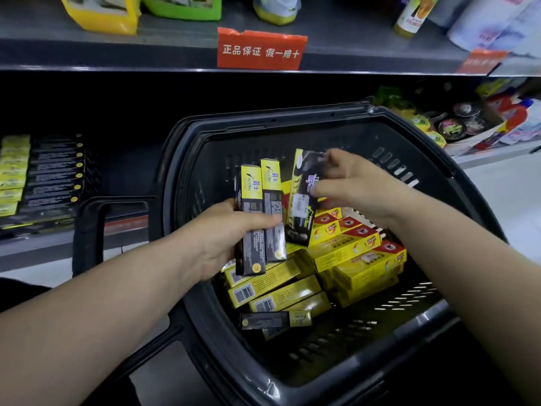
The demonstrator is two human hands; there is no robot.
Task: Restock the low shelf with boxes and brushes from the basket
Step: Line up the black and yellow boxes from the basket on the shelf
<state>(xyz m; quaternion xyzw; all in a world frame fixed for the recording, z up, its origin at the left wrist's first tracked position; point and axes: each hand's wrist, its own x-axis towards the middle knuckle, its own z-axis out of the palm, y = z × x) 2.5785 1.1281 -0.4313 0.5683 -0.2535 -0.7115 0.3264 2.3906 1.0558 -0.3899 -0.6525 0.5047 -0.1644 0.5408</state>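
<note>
Head view, the only one you have: your left hand is curled round two slim black-and-yellow boxes, held upright side by side over the basket. Your right hand pinches the upper part of a flat black-and-yellow pack just beside them. It's likely a brush pack, though the print is too blurred to be sure.

Below your hands, yellow boxes lie heaped in the basket, and one more slim box rests flat near the front wall.

These cartons look light and stiff with glossy faces, so I'd grip them across the narrow sides near the middle. Squeeze only the ends and they may fan apart or slip. The flat pack looks floppier, so support it lower down.

The low shelf is at your left, with a row of matching boxes standing on it.
</note>
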